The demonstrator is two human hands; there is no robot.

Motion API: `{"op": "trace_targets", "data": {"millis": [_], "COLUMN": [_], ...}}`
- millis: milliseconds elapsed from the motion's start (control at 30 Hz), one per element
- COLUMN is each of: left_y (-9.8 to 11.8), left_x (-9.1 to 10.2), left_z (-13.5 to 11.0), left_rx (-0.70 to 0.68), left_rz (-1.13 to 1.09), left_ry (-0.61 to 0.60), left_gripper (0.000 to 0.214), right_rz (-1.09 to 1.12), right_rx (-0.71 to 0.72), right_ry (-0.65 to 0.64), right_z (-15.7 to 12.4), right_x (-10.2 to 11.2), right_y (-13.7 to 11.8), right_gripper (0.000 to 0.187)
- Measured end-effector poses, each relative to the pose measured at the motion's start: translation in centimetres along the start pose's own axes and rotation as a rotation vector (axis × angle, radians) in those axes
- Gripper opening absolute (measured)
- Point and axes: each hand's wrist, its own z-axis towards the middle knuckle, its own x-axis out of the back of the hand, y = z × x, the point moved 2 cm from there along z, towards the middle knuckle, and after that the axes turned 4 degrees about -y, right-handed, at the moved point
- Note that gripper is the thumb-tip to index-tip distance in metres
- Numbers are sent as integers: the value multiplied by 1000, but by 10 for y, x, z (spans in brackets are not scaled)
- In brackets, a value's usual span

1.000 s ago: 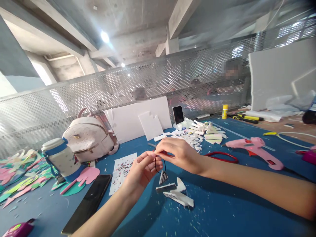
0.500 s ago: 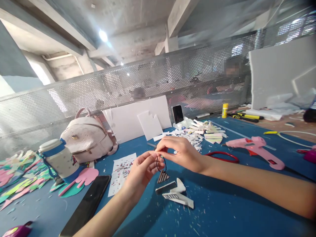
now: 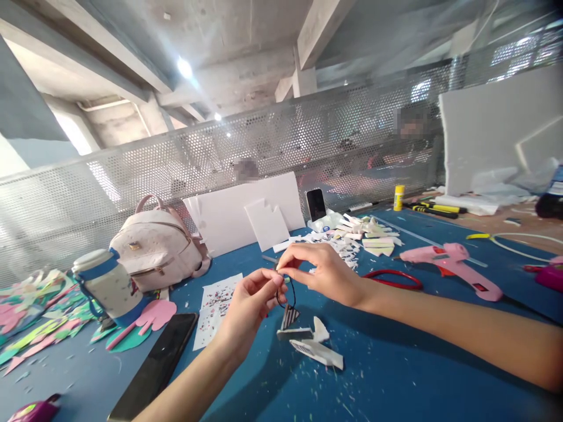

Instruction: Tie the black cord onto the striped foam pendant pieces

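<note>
My left hand and my right hand meet in the middle of the head view, over the blue table. Thumb and fingers of both are pinched on a thin black cord, whose loop droops below them. A small striped triangular piece hangs at the bottom of the loop. Just under it are a grey-edged white strip, a small white piece and a longer white piece with dark marks. Whether these are joined to the cord I cannot tell. My fingertips hide the cord's ends.
A black phone and a speckled paper sheet lie left, near a bottle and backpack. White scraps are piled behind my hands. A pink glue gun and red ring lie right.
The striped triangle and the white pieces below it have turned, the marked piece now showing more edge-on. Both hands keep their pinch, almost in place.
</note>
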Motion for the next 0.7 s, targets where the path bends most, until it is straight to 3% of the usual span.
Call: {"op": "trace_targets", "data": {"millis": [200,367,700], "left_y": [0,-3,4], "left_x": [1,5,10], "left_z": [-2,-1,-7], "left_rx": [-65,-113,-295], "left_rz": [74,157,431], "left_ry": [100,147,203], "left_gripper": [28,28,13], "right_rz": [259,461,537], "right_rx": [-223,-353,-463], "right_ry": [32,-14,-56], "right_z": [-2,-2,-4], "right_x": [-5,-13,-22], "right_y": [10,20,24], "right_gripper": [7,5,10]}}
